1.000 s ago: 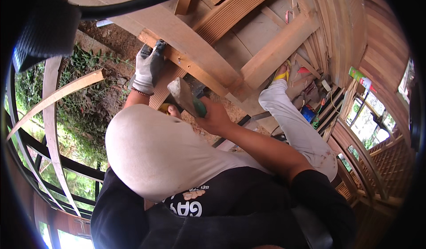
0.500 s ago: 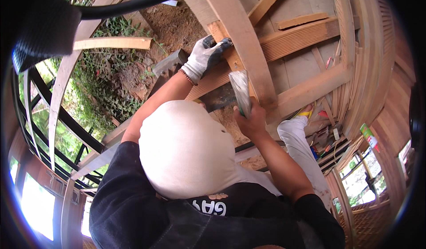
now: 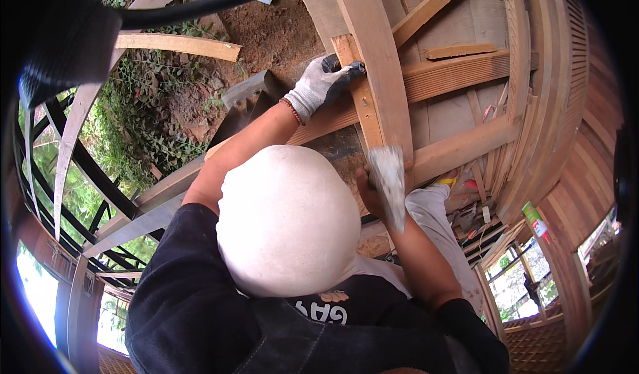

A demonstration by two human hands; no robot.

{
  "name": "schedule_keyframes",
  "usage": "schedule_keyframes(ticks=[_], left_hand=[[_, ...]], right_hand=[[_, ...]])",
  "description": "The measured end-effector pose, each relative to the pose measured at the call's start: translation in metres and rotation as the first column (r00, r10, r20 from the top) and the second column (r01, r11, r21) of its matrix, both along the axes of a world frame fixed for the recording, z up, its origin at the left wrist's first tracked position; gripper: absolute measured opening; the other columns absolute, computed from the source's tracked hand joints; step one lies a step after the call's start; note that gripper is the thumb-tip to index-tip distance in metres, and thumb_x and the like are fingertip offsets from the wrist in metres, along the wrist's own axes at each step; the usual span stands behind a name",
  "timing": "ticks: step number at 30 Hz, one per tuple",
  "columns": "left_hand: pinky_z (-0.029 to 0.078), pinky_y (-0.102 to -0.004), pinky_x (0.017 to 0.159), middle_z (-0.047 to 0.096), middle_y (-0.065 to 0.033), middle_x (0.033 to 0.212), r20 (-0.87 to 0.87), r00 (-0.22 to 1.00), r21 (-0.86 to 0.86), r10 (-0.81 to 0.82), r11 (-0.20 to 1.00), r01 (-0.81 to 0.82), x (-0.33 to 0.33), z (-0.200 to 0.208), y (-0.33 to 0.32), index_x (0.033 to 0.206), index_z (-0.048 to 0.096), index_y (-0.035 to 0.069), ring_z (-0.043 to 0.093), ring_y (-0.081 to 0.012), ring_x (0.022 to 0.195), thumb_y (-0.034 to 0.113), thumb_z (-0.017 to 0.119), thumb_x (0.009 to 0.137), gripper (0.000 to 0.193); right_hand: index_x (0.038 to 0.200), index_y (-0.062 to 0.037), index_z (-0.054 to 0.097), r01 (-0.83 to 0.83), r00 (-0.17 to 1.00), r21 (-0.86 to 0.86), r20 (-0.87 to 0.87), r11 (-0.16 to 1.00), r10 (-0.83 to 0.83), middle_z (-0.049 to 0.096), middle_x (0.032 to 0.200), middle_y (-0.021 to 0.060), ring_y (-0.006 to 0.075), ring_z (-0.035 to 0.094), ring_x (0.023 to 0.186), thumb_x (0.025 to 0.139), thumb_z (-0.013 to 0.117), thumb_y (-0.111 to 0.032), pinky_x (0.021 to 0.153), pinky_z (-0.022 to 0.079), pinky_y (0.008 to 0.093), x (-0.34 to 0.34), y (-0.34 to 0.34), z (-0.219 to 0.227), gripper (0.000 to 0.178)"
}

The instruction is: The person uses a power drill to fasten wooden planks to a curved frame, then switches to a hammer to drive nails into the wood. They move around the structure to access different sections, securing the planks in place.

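My left hand, in a grey-and-black work glove, is closed round the upper part of a narrow wooden strip. Small nails or screws show in the strip's face, and it lies along the side of a broad curved beam. My bare right hand grips a hammer below the strip's lower end. The hammer's broad metal head is smeared by motion, and it hides part of the hand and forearm.
A ridged plank crosses behind the curved beam. A loose wood piece rests above it. Dark metal brackets stand left of my gloved hand, beside soil and plants. Thin wood strips and a spray can are at the right.
The hammer has swung back toward me, away from the strip, and its head now covers my right wrist area. My left hand keeps its hold on the strip. The whole view has shifted slightly.
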State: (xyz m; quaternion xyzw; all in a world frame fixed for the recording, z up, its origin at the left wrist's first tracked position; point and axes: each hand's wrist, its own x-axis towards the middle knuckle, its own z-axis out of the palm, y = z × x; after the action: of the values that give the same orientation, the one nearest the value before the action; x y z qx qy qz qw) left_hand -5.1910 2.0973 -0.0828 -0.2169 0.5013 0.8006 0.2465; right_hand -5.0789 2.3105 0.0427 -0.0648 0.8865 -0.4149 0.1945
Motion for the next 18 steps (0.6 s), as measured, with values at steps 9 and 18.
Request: schedule_keyframes(ticks=[9,18], left_hand=[[0.052,-0.0203,0.072,0.073,0.0015,0.105,0.001,0.999,0.085,0.050,0.995,-0.050,0.000,-0.002,0.001,0.120,0.070,0.000,0.064,-0.0038,0.085,0.017,0.069,0.101,0.026],[0.053,-0.0213,0.075,0.073,0.0013,0.107,-0.030,1.000,0.035,0.005,0.999,-0.004,0.003,-0.002,0.000,0.120,0.070,0.000,0.063,-0.0045,0.087,0.018,0.069,0.101,0.026]], right_hand=[[0.095,0.0009,0.063,0.137,0.874,0.204,0.435,0.969,-0.215,0.065,0.076,0.0190,0.0270,0.069,0.074,0.082,0.071,-0.015,0.070,0.053,0.0401,0.001,0.003,-0.014,0.022],[0.088,0.0003,0.062,0.150,0.820,0.276,0.501,0.949,-0.275,0.065,0.076,0.0146,0.0270,0.063,0.069,0.083,0.072,-0.020,0.069,0.052,0.0403,-0.009,-0.010,-0.018,0.024]])
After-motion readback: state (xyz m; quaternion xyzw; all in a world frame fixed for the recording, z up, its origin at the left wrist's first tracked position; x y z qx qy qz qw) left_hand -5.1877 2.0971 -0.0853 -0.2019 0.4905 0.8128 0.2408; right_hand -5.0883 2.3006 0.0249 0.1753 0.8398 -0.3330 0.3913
